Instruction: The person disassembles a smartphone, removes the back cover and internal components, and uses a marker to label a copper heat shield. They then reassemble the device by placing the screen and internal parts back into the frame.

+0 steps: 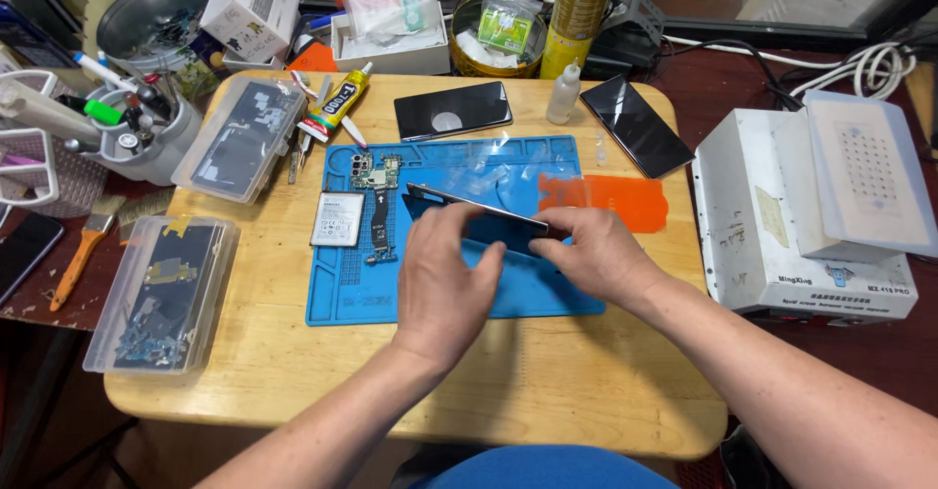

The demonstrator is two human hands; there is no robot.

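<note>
Over blue mat (342, 298), both hands pinching tilted phone frame (479, 217), 2 clear parts boxes (161, 294) left

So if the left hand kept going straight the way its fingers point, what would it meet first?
The left hand points up and right, its fingers already touching the tilted dark phone frame that both hands hold. Past it, likely the blue repair mat, then the black phone; depth is unclear.

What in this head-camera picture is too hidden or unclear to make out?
- Near end of the dark phone panel: covered by the left hand and right hand.
- Parts inside the clear lidded box: too small and blurred.
- Spray can: top cut off by the frame's upper edge.
</note>
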